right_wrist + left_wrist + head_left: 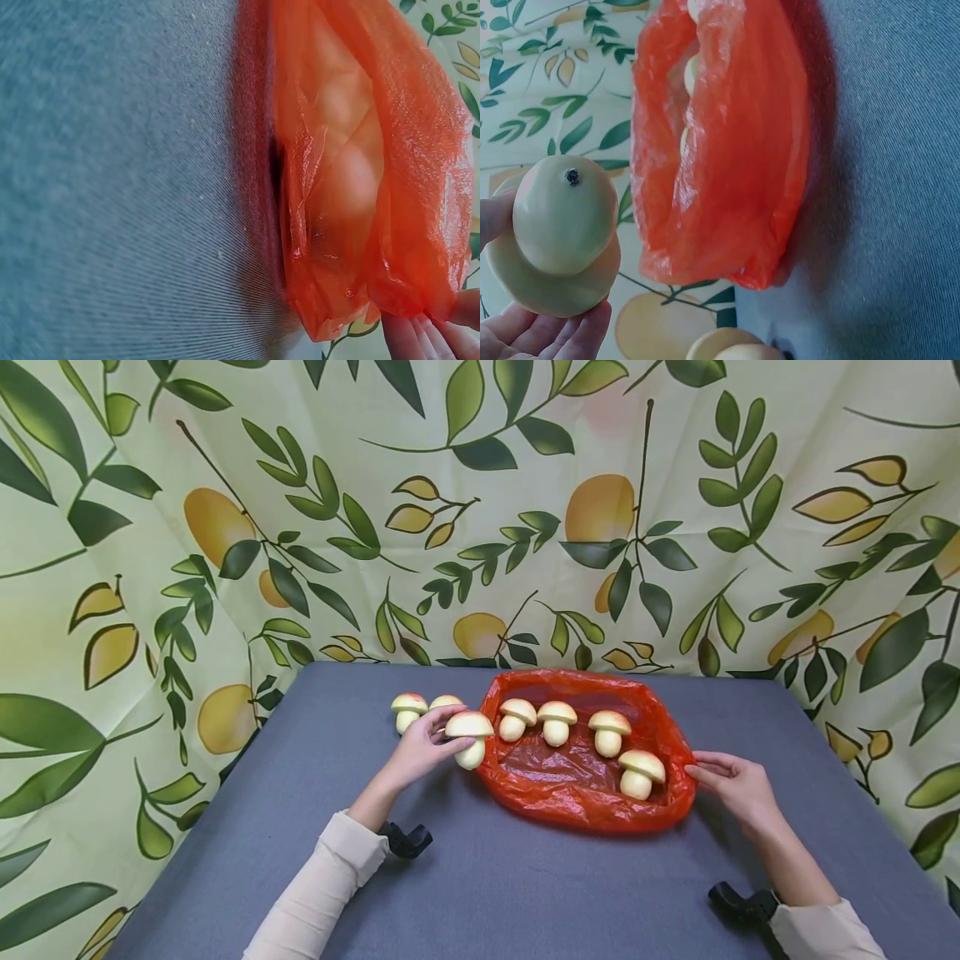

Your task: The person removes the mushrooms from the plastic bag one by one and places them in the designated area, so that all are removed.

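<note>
My left hand (426,748) grips a toy mushroom (469,737) with a pale stem and a red-tinged cap, held up at the left rim of a red plastic bag (585,810). In the left wrist view, the held mushroom (566,217) shows its stem end with a small dark spot. Several similar mushrooms, one of them a mushroom (641,774) near the right side, stand inside the wide-mouthed bag. My right hand (738,785) pinches the bag's right edge; fingers (409,337) and thumb meet the film in the right wrist view.
Two more mushrooms stand on the grey cloth-covered table (525,893) left of the bag: one mushroom (408,712) in full view, the other mushroom (446,701) partly behind my left hand. A leaf-and-fruit patterned cloth (480,527) hangs behind the table. Black straps (405,840) circle both wrists.
</note>
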Tool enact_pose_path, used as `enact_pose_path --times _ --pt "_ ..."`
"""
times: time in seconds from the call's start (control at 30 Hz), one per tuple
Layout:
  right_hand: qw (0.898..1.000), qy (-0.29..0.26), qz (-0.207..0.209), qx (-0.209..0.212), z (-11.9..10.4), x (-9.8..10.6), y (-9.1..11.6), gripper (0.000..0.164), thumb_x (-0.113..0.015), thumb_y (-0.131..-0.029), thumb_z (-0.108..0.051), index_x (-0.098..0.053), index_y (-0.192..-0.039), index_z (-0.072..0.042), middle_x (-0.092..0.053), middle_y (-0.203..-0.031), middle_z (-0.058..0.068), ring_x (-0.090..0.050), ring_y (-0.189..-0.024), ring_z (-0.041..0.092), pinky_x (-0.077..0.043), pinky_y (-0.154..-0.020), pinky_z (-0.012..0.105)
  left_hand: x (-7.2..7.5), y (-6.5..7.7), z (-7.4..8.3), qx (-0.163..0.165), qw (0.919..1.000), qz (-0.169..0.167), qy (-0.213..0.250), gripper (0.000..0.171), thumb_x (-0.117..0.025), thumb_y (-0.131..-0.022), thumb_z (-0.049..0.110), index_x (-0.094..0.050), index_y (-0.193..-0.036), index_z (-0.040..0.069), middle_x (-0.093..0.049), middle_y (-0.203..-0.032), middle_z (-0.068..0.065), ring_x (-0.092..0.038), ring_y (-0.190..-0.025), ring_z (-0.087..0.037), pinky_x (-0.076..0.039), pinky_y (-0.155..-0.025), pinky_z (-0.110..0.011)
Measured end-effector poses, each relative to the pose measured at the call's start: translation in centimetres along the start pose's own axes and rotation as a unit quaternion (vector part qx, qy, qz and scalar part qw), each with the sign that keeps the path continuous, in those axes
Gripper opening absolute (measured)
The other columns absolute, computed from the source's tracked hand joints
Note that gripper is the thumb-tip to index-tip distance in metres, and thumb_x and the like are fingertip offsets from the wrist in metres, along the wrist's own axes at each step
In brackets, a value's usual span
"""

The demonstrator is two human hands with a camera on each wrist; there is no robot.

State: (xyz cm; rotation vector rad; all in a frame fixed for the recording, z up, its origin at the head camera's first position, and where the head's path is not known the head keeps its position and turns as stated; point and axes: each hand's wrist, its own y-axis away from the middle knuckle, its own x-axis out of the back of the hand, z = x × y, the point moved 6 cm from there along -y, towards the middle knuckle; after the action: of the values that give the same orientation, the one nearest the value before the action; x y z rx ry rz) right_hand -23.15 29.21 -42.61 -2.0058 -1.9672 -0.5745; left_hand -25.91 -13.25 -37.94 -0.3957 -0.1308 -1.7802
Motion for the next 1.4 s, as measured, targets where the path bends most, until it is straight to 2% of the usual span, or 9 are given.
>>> enact_pose_path --times 0.4,0.6,0.7,0.77,0.87,0.97,1.03,1.4 --pt "1.000 0.000 -0.015 -0.013 0.1 0.3 -0.9 0.059 -0.063 -0.093 -0.025 -0.047 -0.130 0.019 -0.064 -0.077 -0.031 -0.063 -0.071 -0.011 -0.058 -0.070 0.016 2.2 0.5 -0.6 0.003 0.9995 0.030 -0.005 0.054 -0.070 -0.085 0.003 -0.049 -0.135 -0.004 -0.052 -0.139 -0.024 -0.053 -0.128 -0.035 -0.043 -0.110 -0.045" --pt "1.000 -0.002 -0.019 -0.018 0.1 0.3 -1.2 0.060 -0.063 -0.094 -0.025 -0.045 -0.131 0.019 -0.065 -0.078 -0.030 -0.063 -0.071 -0.011 -0.058 -0.071 0.017 3.4 0.6 -0.8 -0.002 0.9989 0.047 -0.008 0.055 -0.070 -0.084 0.002 -0.050 -0.135 -0.006 -0.054 -0.138 -0.024 -0.055 -0.125 -0.035 -0.046 -0.107 -0.041" --pt "1.000 -0.004 -0.020 -0.020 0.0 0.3 -1.4 0.060 -0.063 -0.094 -0.024 -0.045 -0.132 0.019 -0.065 -0.079 -0.029 -0.063 -0.072 -0.012 -0.058 -0.071 0.017 3.7 0.7 -1.0 0.003 0.9987 0.051 -0.008 0.055 -0.071 -0.084 0.002 -0.050 -0.134 -0.005 -0.054 -0.137 -0.024 -0.055 -0.124 -0.033 -0.048 -0.105 -0.036" --pt "1.000 -0.008 -0.020 -0.020 0.0 0.4 -1.5 0.060 -0.063 -0.094 -0.024 -0.044 -0.132 0.019 -0.065 -0.078 -0.030 -0.063 -0.072 -0.012 -0.058 -0.071 0.017 4.0 0.7 -1.2 0.005 0.9986 0.052 -0.004 0.055 -0.071 -0.084 0.002 -0.051 -0.134 -0.004 -0.054 -0.137 -0.023 -0.057 -0.121 -0.029 -0.051 -0.100 -0.025" --pt "0.999 -0.013 -0.023 -0.019 0.0 0.4 -1.6 0.061 -0.063 -0.093 -0.024 -0.044 -0.132 0.019 -0.064 -0.078 -0.031 -0.063 -0.072 -0.012 -0.058 -0.071 0.017 4.5 0.7 -1.6 0.005 0.9984 0.056 0.007 0.054 -0.071 -0.083 0.002 -0.052 -0.133 -0.003 -0.054 -0.136 -0.023 -0.060 -0.113 -0.013 -0.050 -0.090 -0.012" --pt "0.999 -0.017 -0.025 -0.018 0.0 0.4 -1.8 0.061 -0.064 -0.093 -0.024 -0.044 -0.131 0.019 -0.064 -0.077 -0.031 -0.063 -0.073 -0.012 -0.058 -0.071 0.017 5.1 0.6 -2.0 0.004 0.9980 0.060 0.017 0.053 -0.070 -0.083 0.002 -0.052 -0.133 -0.004 -0.052 -0.138 -0.023 -0.059 -0.104 0.004 -0.048 -0.086 -0.007" --pt "0.999 -0.018 -0.026 -0.017 -0.1 0.5 -1.8 0.061 -0.064 -0.093 -0.024 -0.044 -0.131 0.019 -0.064 -0.077 -0.031 -0.063 -0.073 -0.012 -0.058 -0.071 0.016 5.5 0.6 -2.2 0.002 0.9978 0.063 0.022 0.053 -0.070 -0.084 0.002 -0.052 -0.133 -0.004 -0.051 -0.139 -0.023 -0.056 -0.102 0.011 -0.047 -0.087 -0.006" --pt "0.999 -0.015 -0.031 -0.024 0.1 0.4 -2.0 0.062 -0.063 -0.093 -0.025 -0.044 -0.132 0.019 -0.065 -0.079 -0.031 -0.063 -0.073 -0.012 -0.058 -0.072 0.016 7.0 0.9 -2.9 0.006 0.9974 0.062 0.038 0.056 -0.069 -0.086 0.002 -0.048 -0.136 -0.005 -0.050 -0.142 -0.024 -0.055 -0.105 0.015 -0.045 -0.090 -0.003"
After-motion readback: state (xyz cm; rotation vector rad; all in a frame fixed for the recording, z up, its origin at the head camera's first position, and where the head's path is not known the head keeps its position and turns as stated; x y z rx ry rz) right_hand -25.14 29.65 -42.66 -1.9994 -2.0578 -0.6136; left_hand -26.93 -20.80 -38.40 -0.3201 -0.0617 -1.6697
